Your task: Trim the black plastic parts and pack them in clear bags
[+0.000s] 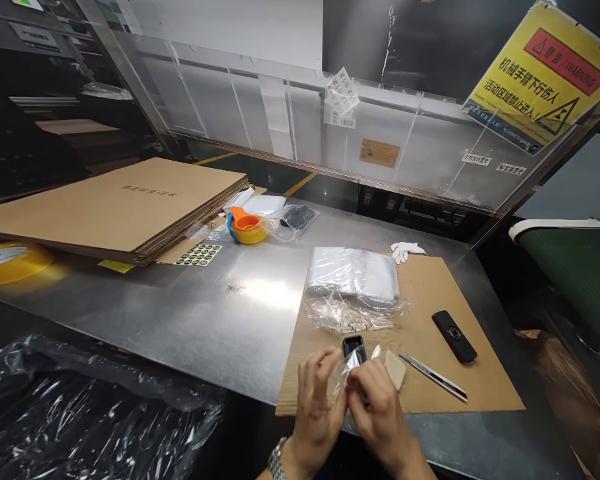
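Close to the table's front edge, my left hand (314,393) pinches a small clear plastic bag (341,377). Its edge is also gripped by the closed fingers of my right hand (379,397), close beside the left. Just beyond the bag, partly covered by it, is a small black case-like object (352,344). A beige block (395,369) lies by my right knuckles, with a small white piece (377,352) next to it. To the right rests a slim utility knife (434,377). All of these are over a cardboard sheet (490,395).
A stack of clear plastic bags (353,277) lies behind my hands. Right of it are a black phone-like device (454,335) and a white glove (407,251). Farther left are a tape dispenser (247,225), flattened cartons (115,203) and a yellow tape roll (15,262).
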`<state>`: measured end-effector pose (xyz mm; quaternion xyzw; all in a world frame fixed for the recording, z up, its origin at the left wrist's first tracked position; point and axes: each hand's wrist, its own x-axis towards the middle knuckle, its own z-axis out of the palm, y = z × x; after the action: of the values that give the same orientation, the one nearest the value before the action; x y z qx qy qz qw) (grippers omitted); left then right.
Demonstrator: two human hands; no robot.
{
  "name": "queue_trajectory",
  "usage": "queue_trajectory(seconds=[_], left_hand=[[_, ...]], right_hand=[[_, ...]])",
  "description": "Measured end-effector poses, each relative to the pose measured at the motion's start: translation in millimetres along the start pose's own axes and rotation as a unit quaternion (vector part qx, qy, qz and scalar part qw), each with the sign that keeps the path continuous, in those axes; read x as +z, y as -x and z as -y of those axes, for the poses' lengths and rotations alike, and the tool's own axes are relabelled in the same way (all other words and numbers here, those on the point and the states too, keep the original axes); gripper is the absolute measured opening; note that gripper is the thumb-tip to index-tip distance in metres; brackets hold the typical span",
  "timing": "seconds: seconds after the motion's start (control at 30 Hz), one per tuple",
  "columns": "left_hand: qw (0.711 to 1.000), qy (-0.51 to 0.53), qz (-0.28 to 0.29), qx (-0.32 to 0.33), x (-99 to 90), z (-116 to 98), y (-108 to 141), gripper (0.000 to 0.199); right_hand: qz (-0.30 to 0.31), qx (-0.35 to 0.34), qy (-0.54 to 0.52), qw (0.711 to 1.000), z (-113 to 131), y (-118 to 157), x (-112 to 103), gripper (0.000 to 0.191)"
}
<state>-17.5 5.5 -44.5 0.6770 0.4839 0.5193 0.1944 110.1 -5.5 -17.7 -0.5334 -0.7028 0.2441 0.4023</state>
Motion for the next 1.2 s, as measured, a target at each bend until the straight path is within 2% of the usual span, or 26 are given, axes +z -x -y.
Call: queue_trajectory(seconds=[0.07, 0.1, 0.17, 0.23, 0.33, 0.4, 0.47, 0.53, 0.6, 0.63, 0.7, 0.8, 0.93, 1.03, 1.13, 1.2], left_hand=[[0.991, -0.064, 0.047, 0.11, -5.9, 2, -8, 0.038], [0.986, -0.084, 0.065, 0.13, -8.1, 4, -11, 0.038], [0.983, -0.112, 0.063, 0.128, -10.9, 10, -14, 0.039], [0.984, -0.124, 0.033, 0.126, -12.0, 19, -13, 0.038], [0.984, -0.131, -0.02, 0.119, -13.7, 37, -7, 0.03], [0.983, -0.15, -0.066, 0.087, -15.6, 51, -3, 0.025], [0.979, -0.178, -0.083, 0.051, -17.1, 62, 0, 0.023], [0.978, -0.202, -0.053, 0.027, -17.5, 67, 4, 0.023], [0.977, -0.214, 0.007, 0.01, -17.0, 66, 9, 0.023], [0.975, -0.217, 0.036, 0.001, -16.6, 64, 11, 0.023], [0.973, -0.22, 0.076, -0.018, -16.5, 58, 16, 0.023], [0.969, -0.206, 0.121, -0.058, -18.1, 52, 21, 0.026], [0.967, -0.158, 0.174, -0.099, -20.6, 49, 20, 0.027], [0.966, -0.103, 0.212, -0.108, -22.2, 48, 15, 0.027], [0.962, -0.06, 0.245, -0.106, -25.5, 49, 10, 0.026], [0.96, -0.055, 0.253, -0.105, -27.8, 49, 10, 0.026]], right_hand=[[0.025, -0.094, 0.109, 0.989, 1, -2, -1, 0.018], [0.018, -0.114, 0.145, 0.983, 1, -3, -1, 0.019], [-0.012, -0.13, 0.191, 0.973, 2, -6, -2, 0.019], [-0.033, -0.14, 0.209, 0.967, 2, -6, -2, 0.02], [0.003, -0.147, 0.182, 0.972, -4, -2, -1, 0.016], [0.024, -0.098, 0.172, 0.98, -15, 7, 1, 0.021], [-0.003, 0.005, 0.232, 0.973, -31, 20, 5, 0.031], [-0.026, 0.102, 0.333, 0.937, -50, 32, 10, 0.031], [-0.007, 0.148, 0.386, 0.911, -64, 42, 13, 0.031], [0.007, 0.154, 0.389, 0.908, -69, 45, 13, 0.033], [0.022, 0.154, 0.373, 0.915, -73, 50, 10, 0.035], [0.041, 0.15, 0.336, 0.929, -65, 57, -1, 0.036], [0.125, 0.145, 0.101, 0.976, -44, 67, -12, 0.03], [0.189, 0.161, -0.027, 0.968, -37, 72, -8, 0.029], [0.183, 0.213, -0.017, 0.96, -45, 76, 0, 0.037], [0.15, 0.213, 0.027, 0.965, -52, 79, 5, 0.039]])
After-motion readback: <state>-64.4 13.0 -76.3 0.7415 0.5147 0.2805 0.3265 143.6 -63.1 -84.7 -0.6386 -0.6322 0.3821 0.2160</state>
